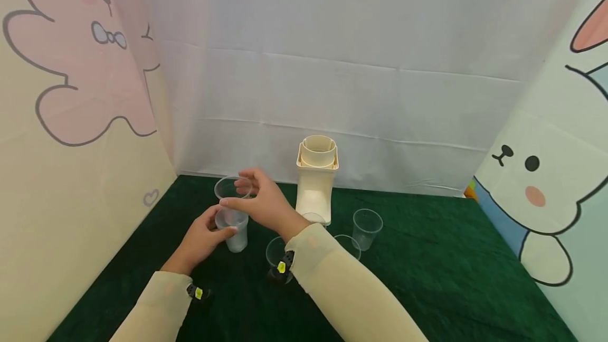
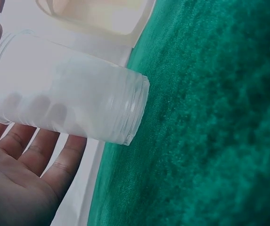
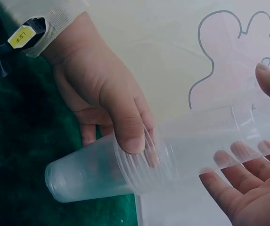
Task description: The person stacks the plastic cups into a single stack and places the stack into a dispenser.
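Far L: cream cloth wall w/ pink bear print, incl. bow tie, plus small purple heart outline lower down. Next, over the dk green tablecloth, L hand grips a stack of clear plastic cups up near the rims, base pointing down; can't tell if base touches the cloth. Nested rims show in R wrist view. Directly above it, lined up w/ stack mouth, is one more clear cup, the upper cup; can't tell how far its base goes in. R hand holds that cup, thumb one side, fingers round the other. Both wrists carry small blk devices w/ yellow labels. Just R of the stack, clear cup stands partly behind R wrist. Approx. mid-table, at the back by the white backdrop: cream plastic stand w/ round tube on top; a clear rim shows at its foot, mostly hidden by R forearm. Then another cup, also part-hidden by the sleeve, & rightmost cup upright just beside it. Far R: wall w/ white rabbit print.
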### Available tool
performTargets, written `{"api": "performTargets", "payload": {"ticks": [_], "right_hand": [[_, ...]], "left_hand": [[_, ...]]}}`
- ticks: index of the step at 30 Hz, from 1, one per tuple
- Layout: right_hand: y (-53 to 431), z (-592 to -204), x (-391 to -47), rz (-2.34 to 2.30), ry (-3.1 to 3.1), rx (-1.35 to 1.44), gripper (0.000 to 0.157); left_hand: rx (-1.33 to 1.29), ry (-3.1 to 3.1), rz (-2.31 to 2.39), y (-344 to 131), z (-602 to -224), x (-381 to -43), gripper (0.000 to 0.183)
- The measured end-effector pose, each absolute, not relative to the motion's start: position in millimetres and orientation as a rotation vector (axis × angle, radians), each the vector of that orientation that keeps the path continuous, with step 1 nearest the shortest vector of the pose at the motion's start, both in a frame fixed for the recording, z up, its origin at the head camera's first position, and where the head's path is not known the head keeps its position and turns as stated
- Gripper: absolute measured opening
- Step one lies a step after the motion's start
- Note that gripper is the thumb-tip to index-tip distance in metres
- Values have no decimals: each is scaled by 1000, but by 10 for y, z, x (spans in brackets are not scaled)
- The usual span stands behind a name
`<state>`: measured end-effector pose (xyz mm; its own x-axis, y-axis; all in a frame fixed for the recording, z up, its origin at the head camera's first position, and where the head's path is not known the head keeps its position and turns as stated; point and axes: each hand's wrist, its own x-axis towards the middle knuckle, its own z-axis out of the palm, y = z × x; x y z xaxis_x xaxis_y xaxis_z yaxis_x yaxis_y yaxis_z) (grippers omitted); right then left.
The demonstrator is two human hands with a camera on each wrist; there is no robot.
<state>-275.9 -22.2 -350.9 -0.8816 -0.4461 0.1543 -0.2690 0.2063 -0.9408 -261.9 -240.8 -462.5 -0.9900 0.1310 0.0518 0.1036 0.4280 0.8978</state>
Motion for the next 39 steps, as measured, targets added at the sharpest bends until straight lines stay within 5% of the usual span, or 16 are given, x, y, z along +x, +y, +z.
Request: {"api": "performTargets", "payload": {"ticks": [22,39], "right_hand": [[-252,-3610,-2860,-1789,2302,-620,78],[-355,-3706,-2880,-1704,2363,-595,72]], "left_hand": [[253,2645,1696,-2382,-4663,-2638,72],[187,2653,1605,-2396,-4592,-2656,86]]}}
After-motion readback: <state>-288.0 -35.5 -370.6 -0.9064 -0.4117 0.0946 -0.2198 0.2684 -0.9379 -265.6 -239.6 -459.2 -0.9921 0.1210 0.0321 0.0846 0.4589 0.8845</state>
